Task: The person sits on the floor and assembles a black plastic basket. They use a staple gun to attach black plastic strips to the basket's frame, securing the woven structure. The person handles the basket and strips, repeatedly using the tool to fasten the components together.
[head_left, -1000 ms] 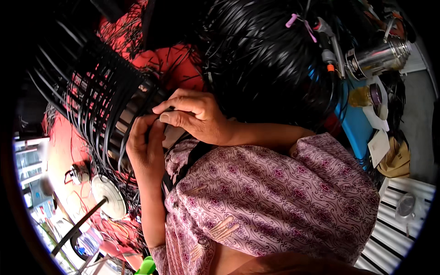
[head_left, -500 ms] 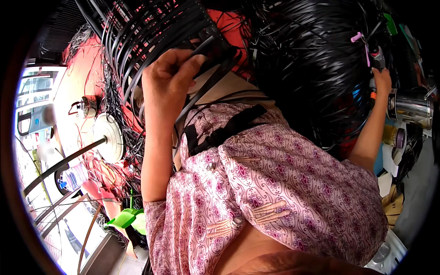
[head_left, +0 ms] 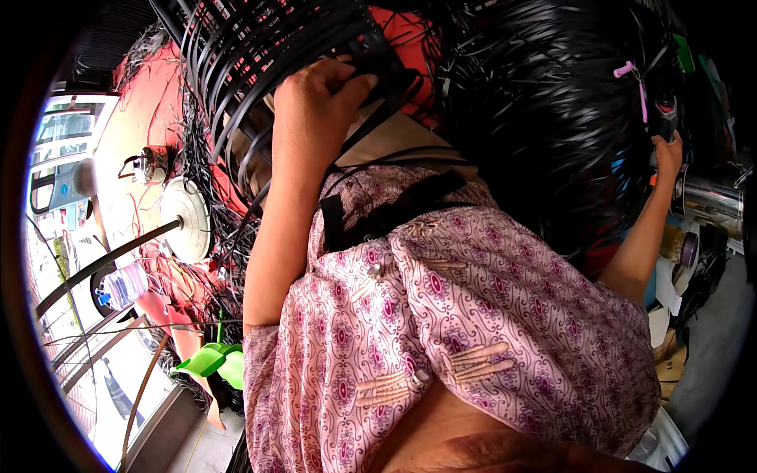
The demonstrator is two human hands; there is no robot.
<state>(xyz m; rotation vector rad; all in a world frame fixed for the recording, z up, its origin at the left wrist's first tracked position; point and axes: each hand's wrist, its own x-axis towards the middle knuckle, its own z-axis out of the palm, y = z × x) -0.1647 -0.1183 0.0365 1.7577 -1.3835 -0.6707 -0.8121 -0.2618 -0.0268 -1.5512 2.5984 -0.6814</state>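
A woven black strip basket rests at my lap's far side, its loose strips curling outward. At its near edge my left hand is closed, thumb and fingers pinched on black strips; the fingertips are partly hidden. Far to the right, my outstretched right hand is closed around a dark hand tool with a red spot; its exact kind is unclear. Beside that hand lies a big heap of black strips. A pink stick-like tool stands near the heap's right edge.
To the left are a round white disc with a dark rod, a kettle-like metal pot and a green dustpan-like piece. A metal canister and a jar stand at right. Strip scraps litter the red floor covering.
My left hand has shifted up and to the right along the basket's edge. My right hand stays at the right with the tool, which now shows more plainly. The view has shifted slightly.
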